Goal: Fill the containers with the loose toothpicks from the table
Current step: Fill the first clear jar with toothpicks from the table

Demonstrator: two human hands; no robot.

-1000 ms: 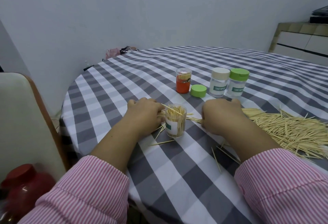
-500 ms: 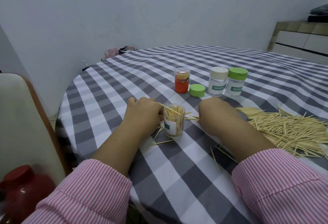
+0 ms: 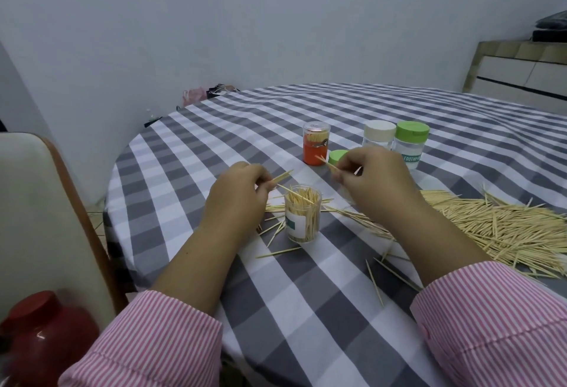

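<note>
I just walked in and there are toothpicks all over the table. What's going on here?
A person in a pink striped shirt is packing loose toothpicks into containers. The left hand and the right hand each pinch a few toothpicks above the open clear jar, which looks nearly full. A big toothpick pile lies to the right. An orange container and two capped bottles stand behind.

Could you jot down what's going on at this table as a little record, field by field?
left hand: left hand pinches a few toothpicks beside the jar
right hand: right hand pinches toothpicks, raised above the table
open jar: clear jar, upright, nearly full of toothpicks, no lid
loose lid: green lid on the cloth
other containers: orange jar; white-capped bottle; green-capped bottle
left to do: toothpick pile at right
surface: checked tablecloth
</note>
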